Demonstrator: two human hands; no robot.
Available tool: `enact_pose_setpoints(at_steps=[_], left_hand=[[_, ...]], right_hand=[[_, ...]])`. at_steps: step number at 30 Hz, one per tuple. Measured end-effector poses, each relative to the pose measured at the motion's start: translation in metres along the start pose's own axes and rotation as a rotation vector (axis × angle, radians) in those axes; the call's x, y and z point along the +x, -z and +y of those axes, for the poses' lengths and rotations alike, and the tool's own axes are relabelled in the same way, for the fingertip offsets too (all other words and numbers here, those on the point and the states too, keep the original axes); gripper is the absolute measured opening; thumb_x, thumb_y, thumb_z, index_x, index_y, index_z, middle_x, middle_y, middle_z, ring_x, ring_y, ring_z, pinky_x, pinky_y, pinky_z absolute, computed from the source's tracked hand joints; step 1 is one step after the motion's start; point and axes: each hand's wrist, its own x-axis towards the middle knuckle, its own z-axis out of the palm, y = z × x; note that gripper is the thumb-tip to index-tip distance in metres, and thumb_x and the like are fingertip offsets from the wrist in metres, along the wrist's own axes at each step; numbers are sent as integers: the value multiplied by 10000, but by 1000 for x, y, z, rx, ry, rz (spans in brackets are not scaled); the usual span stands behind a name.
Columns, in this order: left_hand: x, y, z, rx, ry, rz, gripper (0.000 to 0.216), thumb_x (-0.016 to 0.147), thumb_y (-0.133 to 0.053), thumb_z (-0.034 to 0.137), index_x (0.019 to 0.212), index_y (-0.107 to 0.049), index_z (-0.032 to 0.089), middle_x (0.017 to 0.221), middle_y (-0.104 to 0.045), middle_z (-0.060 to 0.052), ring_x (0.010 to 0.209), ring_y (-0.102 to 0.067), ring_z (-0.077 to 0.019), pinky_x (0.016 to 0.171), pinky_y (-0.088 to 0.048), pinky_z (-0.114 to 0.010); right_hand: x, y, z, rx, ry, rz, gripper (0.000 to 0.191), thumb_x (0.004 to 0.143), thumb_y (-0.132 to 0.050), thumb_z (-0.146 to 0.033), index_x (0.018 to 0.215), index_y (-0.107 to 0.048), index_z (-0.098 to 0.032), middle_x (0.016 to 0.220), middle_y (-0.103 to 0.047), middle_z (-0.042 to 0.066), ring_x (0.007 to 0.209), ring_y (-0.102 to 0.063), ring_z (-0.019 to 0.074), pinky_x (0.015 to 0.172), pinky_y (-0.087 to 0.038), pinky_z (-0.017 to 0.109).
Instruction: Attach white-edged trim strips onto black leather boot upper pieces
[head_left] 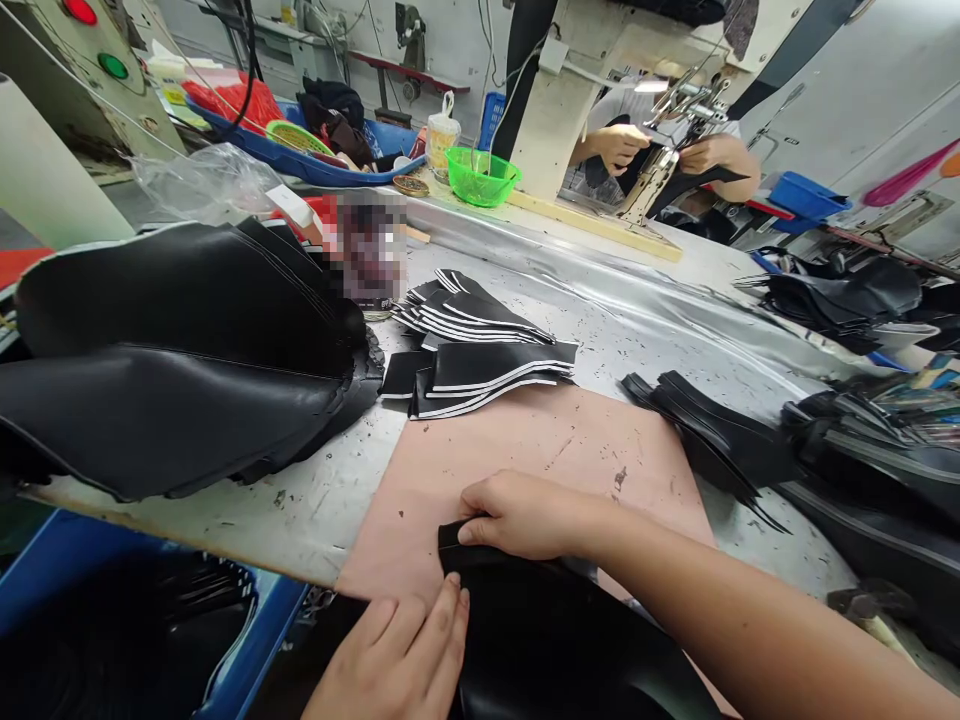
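Observation:
A black leather piece [555,630] lies over the front of a pinkish mat [540,440], with a narrow strip along its upper edge. My right hand [517,515] pinches that edge near its left corner, thumb on top and fingers behind. Below it, my left hand [405,650] rests with stretched fingers, its fingertips touching the leather's left edge. Beyond the mat lies a fanned pile of black pieces with white edges [495,365]. Several narrow black strips [712,430] lie at the mat's right side.
A large stack of black leather panels [180,350] covers the table's left. A blue bin [255,640] stands below the front edge. Further back are a green basket [482,178] and a sewing machine [592,110], where another person's hands [622,148] hold black material. More black pieces [885,460] lie right.

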Motion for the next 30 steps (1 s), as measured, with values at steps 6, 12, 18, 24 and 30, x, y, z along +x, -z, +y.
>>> enact_pose_setpoints(at_steps=[6, 12, 18, 24, 30], left_hand=[[-2, -4, 0, 8, -27, -27, 359, 865, -331, 196, 1039, -645, 192, 1085, -662, -23, 1117, -481, -170, 961, -311, -284], [-1, -4, -2, 12, -27, -82, 311, 864, -377, 265, 1067, -605, 202, 1114, -636, -39, 1137, -460, -176, 952, -303, -281], [5, 4, -2, -5, -19, -158, 313, 828, -432, 289, 1087, -593, 220, 1249, -587, -30, 1166, -448, -174, 964, -291, -284], [23, 3, -1, 16, -42, -165, 481, 861, -391, 505, 1158, -575, 174, 1142, -647, -56, 972, -524, -204, 872, -316, -322], [39, -3, 2, 26, 3, -162, 518, 869, -399, 556, 1134, -618, 168, 981, -694, -30, 801, -536, -193, 744, -332, -336]], right_hand=[[-2, -1, -1, -12, -1, 28, 179, 824, -546, -307, 881, -668, -189, 830, -686, 37, 718, -586, 170, 593, -391, 245], [-10, 7, 11, -25, 28, 89, 180, 727, -648, -263, 883, -594, -191, 748, -623, -6, 642, -533, 135, 540, -356, 220], [-8, 4, 20, -24, 67, 123, 152, 716, -654, -241, 820, -554, -195, 723, -595, -21, 632, -522, 126, 524, -351, 211], [-19, 4, 9, -311, -1, 218, 254, 757, -609, -376, 895, -600, -163, 752, -649, 70, 678, -583, 212, 548, -382, 272], [-69, 37, 73, -29, -122, 80, 460, 663, -613, -617, 712, -607, -159, 702, -625, 76, 695, -597, 242, 598, -441, 321]])
